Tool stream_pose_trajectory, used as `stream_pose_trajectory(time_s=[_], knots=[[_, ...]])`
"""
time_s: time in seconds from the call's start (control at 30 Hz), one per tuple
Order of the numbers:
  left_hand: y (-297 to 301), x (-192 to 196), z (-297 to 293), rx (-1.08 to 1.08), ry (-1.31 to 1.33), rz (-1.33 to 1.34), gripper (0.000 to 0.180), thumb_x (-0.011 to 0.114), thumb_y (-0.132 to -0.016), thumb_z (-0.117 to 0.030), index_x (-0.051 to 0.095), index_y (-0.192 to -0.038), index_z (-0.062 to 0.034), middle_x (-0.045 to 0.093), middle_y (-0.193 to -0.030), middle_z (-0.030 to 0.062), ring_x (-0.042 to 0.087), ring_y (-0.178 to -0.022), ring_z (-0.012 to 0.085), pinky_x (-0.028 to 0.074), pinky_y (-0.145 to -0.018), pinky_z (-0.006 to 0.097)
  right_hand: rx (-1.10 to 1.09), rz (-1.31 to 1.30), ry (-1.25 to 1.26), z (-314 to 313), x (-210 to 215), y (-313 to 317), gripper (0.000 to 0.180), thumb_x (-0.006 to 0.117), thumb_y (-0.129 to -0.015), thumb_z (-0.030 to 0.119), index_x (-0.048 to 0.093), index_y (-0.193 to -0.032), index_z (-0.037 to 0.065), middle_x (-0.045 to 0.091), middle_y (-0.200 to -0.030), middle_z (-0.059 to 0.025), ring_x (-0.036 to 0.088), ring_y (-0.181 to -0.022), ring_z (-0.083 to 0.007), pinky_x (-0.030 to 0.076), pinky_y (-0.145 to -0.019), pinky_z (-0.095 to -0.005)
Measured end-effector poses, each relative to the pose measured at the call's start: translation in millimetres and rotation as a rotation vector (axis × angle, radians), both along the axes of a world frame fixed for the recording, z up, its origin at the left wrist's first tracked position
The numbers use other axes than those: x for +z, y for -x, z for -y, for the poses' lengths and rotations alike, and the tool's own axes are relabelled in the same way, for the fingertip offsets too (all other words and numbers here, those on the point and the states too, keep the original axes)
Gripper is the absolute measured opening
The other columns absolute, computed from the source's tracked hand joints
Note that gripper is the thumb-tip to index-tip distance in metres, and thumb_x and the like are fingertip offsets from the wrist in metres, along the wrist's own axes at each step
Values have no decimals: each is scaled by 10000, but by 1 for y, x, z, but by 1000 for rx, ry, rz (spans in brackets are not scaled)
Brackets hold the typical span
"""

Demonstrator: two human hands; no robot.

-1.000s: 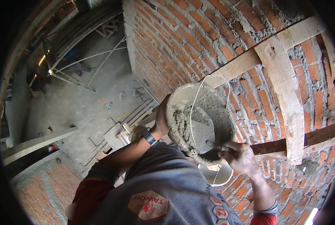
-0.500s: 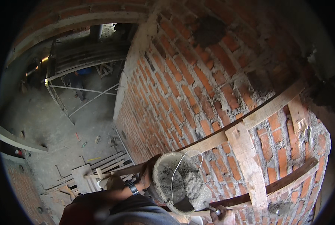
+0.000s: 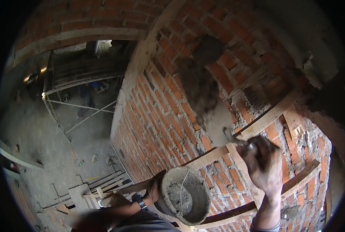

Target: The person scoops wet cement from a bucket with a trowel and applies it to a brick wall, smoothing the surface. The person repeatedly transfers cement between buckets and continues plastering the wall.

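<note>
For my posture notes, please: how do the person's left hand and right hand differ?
The left hand is against the side of the bucket; the right hand grips the trowel.
The left hand is lower in the picture; the right hand is higher, before the brick wall.
A dark watch sits at the left hand's wrist; the right hand's wrist shows none.
Both hands are bare.
</note>
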State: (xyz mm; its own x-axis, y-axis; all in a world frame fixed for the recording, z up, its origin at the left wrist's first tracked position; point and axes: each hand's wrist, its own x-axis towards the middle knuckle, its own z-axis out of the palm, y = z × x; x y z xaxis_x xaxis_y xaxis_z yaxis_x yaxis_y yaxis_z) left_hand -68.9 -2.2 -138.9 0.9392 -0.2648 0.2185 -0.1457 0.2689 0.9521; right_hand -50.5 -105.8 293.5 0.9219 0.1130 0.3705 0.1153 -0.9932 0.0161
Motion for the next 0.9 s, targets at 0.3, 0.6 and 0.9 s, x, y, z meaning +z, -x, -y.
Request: stream_pose_trajectory(time_s=[0.3,0.6,0.9], knots=[[-6,-19,8,-66,104,-135,488,368,-1100,-282,541,-1412,50,574,-1440,222,509,-1378,320,351,-1182,402,493,-689,-1014,-1,55,-174,324,718,-932,320,709,-1019,8,650,-745,-71,627,-540,-166,527,-443,-312],[-3,-12,14,-54,267,-373,440,456,-1070,-208,567,-1405,54,625,-1399,195,553,-1334,269,367,-1168,375,-181,-329,-653,170,103,-279,475,633,-980,484,672,-1337,173,655,-948,60,589,-764,-89,507,-666,-279],[-4,-31,20,-113,348,-477,445,452,-1059,-241,602,-1364,47,585,-1448,196,516,-1372,292,338,-1183,388,-275,-191,-339,105,50,-312,512,670,-956,491,675,-1247,69,641,-972,-5,574,-720,-116,531,-669,-341]])
